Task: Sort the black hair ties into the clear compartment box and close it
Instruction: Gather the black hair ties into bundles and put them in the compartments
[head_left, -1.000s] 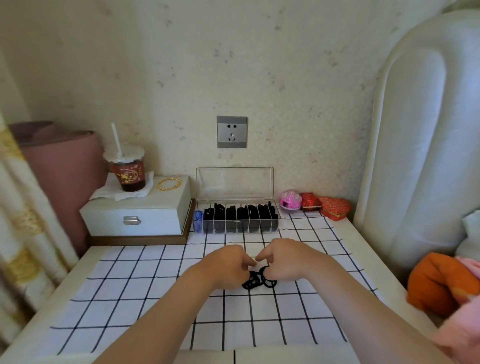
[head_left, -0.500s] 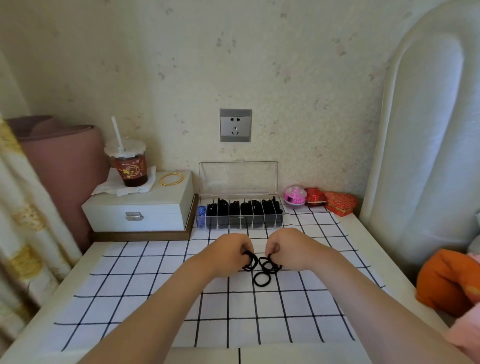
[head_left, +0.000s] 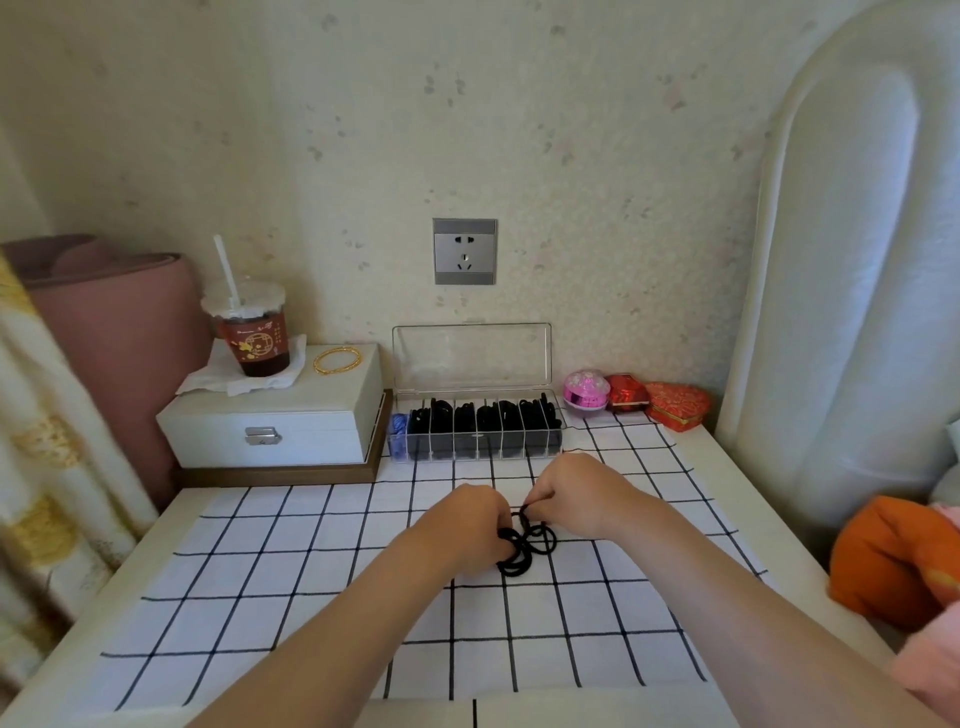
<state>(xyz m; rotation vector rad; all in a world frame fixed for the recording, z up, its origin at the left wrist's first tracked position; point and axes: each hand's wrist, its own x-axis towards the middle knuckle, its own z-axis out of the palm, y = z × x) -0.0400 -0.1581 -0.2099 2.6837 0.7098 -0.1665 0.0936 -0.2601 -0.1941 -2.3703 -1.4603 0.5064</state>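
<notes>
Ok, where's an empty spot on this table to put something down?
Biggest free patch: the checkered cloth left of the left hand, in front of the white box. Another is the cloth nearer than the hair ties, toward the front edge. Crowded: the middle, where the left and right hand grip them, and the back row: clear compartment box, red heart box.

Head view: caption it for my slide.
Left hand and right hand pinch loose black hair ties on a grid-patterned white cloth before the open clear plastic compartment box.
</notes>
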